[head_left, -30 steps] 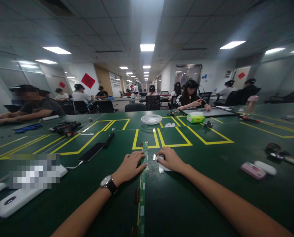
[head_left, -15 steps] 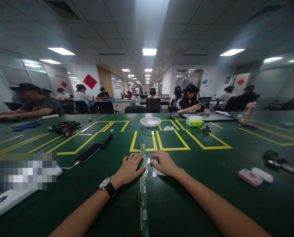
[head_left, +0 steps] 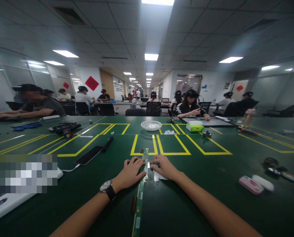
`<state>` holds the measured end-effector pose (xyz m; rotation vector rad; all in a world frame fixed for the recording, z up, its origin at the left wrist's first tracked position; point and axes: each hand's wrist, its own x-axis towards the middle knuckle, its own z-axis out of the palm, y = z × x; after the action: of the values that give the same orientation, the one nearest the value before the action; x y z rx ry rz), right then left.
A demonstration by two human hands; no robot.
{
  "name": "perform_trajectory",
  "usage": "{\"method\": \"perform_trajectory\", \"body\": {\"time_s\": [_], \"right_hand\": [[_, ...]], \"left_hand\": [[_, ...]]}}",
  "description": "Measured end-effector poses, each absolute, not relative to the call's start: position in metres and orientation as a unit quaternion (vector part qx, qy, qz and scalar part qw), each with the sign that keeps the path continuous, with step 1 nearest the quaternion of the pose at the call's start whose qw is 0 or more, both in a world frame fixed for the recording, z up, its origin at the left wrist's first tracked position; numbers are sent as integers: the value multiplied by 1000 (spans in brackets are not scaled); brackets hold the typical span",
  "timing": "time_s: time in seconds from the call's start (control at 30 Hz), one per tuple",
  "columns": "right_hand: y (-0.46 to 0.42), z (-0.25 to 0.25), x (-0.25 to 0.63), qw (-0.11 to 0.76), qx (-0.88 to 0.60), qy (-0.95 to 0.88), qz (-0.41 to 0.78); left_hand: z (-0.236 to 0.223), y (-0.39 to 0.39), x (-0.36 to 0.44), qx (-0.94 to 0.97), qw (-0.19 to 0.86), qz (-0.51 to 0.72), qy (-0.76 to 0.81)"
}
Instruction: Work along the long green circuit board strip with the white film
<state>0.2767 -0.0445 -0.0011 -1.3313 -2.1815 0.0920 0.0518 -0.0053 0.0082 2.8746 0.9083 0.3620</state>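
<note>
A long, narrow green circuit board (head_left: 140,200) runs away from me along the table, its near end cut off by the frame's lower edge. Across its left edge rests my left hand (head_left: 130,171), fingers bent on the far part and thumb against the board lower down. To the right of the board, my right hand (head_left: 164,167) has its fingertips pinched at a small silvery piece (head_left: 148,165) touching the board's edge. White material (head_left: 156,177) shows partly from under that hand; its shape is mostly hidden.
On the green table (head_left: 198,204) lie a black phone (head_left: 91,155) with a white cable, a white power strip (head_left: 3,206), a pink case (head_left: 250,185) and dark tools (head_left: 65,128). Beyond are a white basket (head_left: 151,125) and a tissue pack (head_left: 195,126). Co-workers sit farther back.
The board's near end has swung to the left in view, so it now slants. Both hands keep their hold at nearly the same place. The whole view has shifted slightly.
</note>
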Motion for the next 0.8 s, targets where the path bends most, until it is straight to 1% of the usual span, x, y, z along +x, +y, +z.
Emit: {"method": "perform_trajectory", "body": {"time_s": [0.23,0.47,0.8], "right_hand": [[-40,0,279,279,-466,-838,55],[-40,-2,274,280,-520,-806,33],[-46,-2,268,271,-542,-796,-7]], "left_hand": [[7,-7,51,949,53,110,289],[-1,-7,55,945,24,124,301],[0,-12,56,939,3,144,313]]}}
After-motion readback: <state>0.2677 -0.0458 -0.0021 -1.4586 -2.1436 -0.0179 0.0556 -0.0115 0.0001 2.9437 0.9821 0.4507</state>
